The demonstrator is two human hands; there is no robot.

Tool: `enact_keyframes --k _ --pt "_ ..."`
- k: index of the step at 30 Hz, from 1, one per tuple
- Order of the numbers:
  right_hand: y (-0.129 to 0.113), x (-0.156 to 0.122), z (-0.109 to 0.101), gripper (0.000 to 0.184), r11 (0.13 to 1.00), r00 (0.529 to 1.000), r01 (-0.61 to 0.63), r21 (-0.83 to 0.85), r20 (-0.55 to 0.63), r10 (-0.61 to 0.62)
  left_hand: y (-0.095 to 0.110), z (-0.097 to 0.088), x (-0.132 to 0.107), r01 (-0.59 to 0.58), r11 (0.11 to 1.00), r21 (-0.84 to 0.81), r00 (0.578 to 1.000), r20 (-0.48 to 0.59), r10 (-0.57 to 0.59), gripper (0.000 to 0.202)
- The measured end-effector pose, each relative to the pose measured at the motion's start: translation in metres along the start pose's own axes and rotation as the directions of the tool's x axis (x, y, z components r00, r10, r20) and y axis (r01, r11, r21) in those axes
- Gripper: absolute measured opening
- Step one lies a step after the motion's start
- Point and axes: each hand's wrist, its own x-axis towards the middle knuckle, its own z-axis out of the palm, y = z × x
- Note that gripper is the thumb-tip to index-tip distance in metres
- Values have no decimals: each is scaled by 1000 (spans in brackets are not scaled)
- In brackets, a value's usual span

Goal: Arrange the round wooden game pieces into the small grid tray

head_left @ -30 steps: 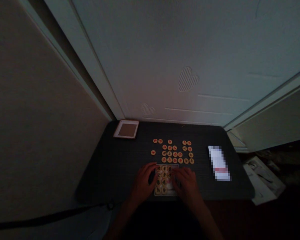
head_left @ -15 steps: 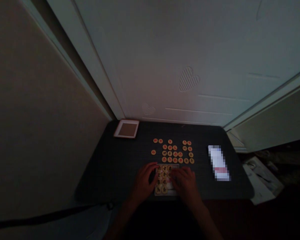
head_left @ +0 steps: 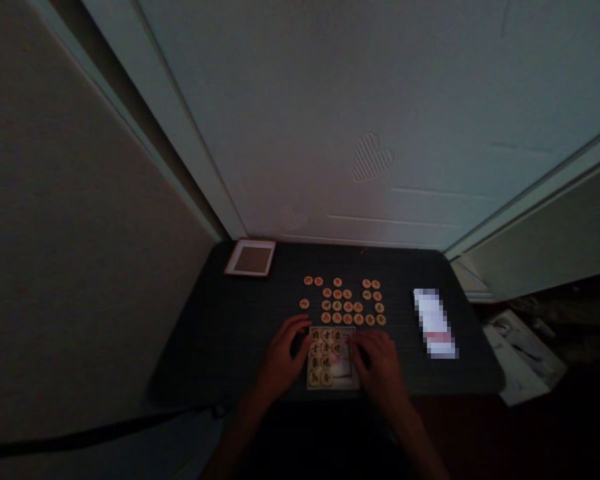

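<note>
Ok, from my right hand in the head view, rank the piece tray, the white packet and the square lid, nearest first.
1. Piece tray: touching the right hand, on its left.
2. White packet: off to the right.
3. Square lid: far back, to the left.

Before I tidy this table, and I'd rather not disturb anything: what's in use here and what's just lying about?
In use: shallow box between the left hand and right hand; round pieces in it; loose pieces just beyond it.
Lying about: square tray at the far left corner; white packet on the right; papers on the floor.
</note>
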Motion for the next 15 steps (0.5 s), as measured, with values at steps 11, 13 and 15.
enact_keyframes --k 11,13,15 --pt "32 -11 -5 20 982 975 -167 91 -131 178 16 -9 60 -203 971 125 977 94 193 18" --pt "37 -15 -4 21 976 970 -188 106 -136 202 19 -8 66 -225 966 125 970 123 210 16" --pt "41 -18 -3 22 972 966 -200 124 -140 216 20 -6 70 -236 963 131 965 145 216 15"
